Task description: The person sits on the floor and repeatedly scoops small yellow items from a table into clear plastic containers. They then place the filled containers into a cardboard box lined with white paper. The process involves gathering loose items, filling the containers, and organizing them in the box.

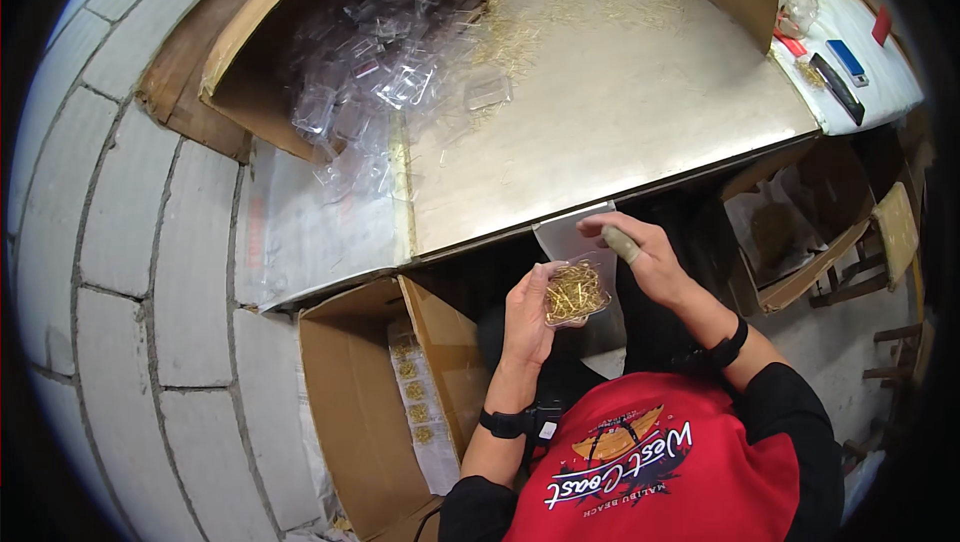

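My left hand grips a small clear plastic box low in front of my body, just off the table's near edge. Thin gold-coloured metal pieces, like pins, fill the box; their exact kind is too small to tell. Just beyond the box on its right, my right hand hovers with its fingers stretched out and nothing visible in them. A pale finger cot covers its thumb. A whitish sheet or flap shows behind the two hands.
An open cardboard carton spills clear empty boxes onto the table, where gold pieces lie scattered. Below left, another carton holds filled packs. At right are a carton, a blue object and a black tool.
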Action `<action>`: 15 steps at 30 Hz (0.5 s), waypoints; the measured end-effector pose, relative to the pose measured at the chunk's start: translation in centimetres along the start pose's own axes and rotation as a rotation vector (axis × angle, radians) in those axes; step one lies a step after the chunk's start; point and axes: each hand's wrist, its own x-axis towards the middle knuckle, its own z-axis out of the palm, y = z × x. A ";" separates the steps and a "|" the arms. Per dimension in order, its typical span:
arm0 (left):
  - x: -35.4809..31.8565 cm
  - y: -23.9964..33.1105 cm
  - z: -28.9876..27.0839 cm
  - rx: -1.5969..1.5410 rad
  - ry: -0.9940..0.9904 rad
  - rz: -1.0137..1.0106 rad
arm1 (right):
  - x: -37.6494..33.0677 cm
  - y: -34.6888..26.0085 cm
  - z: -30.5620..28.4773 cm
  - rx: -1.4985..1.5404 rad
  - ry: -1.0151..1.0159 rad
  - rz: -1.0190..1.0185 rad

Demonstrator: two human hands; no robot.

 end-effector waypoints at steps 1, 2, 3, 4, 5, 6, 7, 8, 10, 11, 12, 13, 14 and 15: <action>0.0 0.0 -0.1 0.018 0.003 0.005 | 0.3 0.5 -0.1 0.047 -0.017 0.066; 0.0 0.0 -0.2 0.035 0.007 0.009 | 0.1 0.7 -0.1 0.102 -0.057 0.172; 0.0 -0.1 -0.3 0.053 0.009 0.014 | 0.1 0.7 0.3 0.159 -0.097 0.278; 0.1 -0.2 -0.3 0.075 0.036 0.015 | 0.1 0.7 0.6 0.216 -0.141 0.383; 0.2 -0.5 -0.3 0.096 0.062 0.016 | 0.1 0.7 0.8 0.183 -0.153 0.368; 0.3 -0.6 -0.3 0.118 0.090 0.018 | 0.0 0.8 0.9 0.150 -0.165 0.353; 0.3 -0.8 -0.3 0.117 0.093 0.006 | 0.1 0.9 1.1 0.117 -0.181 0.340; 0.3 -1.0 -0.3 0.116 0.098 -0.006 | 0.1 0.6 1.2 0.148 -0.163 0.429; 0.1 -1.1 -0.3 0.124 0.108 -0.021 | 0.2 1.2 1.2 0.074 -0.179 0.391; -0.1 -1.1 -0.1 0.133 0.114 -0.026 | 0.2 1.4 1.1 0.037 -0.188 0.372; -0.2 -1.0 0.0 0.141 0.120 -0.030 | 0.2 1.6 1.0 0.023 -0.197 0.369; -0.3 -1.1 0.2 0.150 0.126 -0.039 | 0.2 1.8 0.8 0.009 -0.205 0.371; -0.4 -1.2 0.3 0.158 0.131 -0.049 | 0.2 2.0 0.6 -0.005 -0.213 0.372; -0.4 -1.3 0.3 0.167 0.136 -0.058 | 0.3 2.2 0.4 -0.017 -0.220 0.316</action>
